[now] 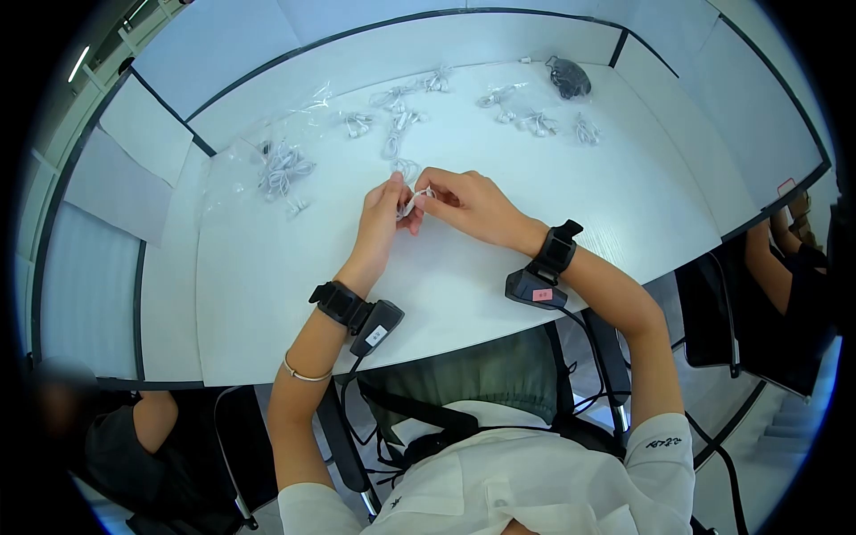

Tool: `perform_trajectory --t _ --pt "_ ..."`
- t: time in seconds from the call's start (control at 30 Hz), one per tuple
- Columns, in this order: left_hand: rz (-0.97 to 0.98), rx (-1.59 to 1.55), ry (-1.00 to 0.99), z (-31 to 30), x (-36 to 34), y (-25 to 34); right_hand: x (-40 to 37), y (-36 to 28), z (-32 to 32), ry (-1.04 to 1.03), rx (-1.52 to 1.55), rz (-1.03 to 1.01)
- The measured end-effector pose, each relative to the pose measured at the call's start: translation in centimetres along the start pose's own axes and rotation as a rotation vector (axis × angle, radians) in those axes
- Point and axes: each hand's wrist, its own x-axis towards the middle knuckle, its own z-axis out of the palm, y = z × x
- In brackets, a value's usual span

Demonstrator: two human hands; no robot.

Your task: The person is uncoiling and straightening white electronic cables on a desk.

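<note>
Near the middle of the white table, my left hand (pixel 385 209) and my right hand (pixel 470 203) meet around a small white cable (pixel 410 207). The fingers of my left hand are closed on its left part. My right thumb and fingers pinch it from the other side. Just beyond my fingertips lies a coiled white cable (pixel 406 168), with another cable bundle (pixel 394 143) behind it.
A clear plastic bag with white cables (pixel 283 169) lies at the left. More cable bundles (pixel 538 124) lie toward the back right, near a dark bundle (pixel 569 78). Low partitions (pixel 401 45) border the table (pixel 464 303). People sit at both sides.
</note>
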Motion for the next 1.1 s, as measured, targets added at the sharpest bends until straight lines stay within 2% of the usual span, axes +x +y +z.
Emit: perform_trajectory --t 0.2,0.37,0.67,0.77,1.1 --pt "-0.015 0.023 -0.037 0.2 -0.3 0.2 0.3 1.2 0.2 -0.045 0.112 0.042" --pt "-0.006 0.057 -0.019 0.5 -0.5 0.3 0.5 2.4 0.7 -0.108 0.361 -0.01" --pt "-0.026 0.062 0.022 1.0 -0.9 0.7 0.5 2.9 0.7 -0.153 0.328 0.039" --pt "-0.052 0.07 0.012 0.8 -0.7 0.4 0.5 2.1 0.2 -0.143 0.216 0.038" --pt "-0.037 0.065 -0.032 0.8 -0.6 0.1 0.4 1.5 0.2 -0.007 0.027 0.091"
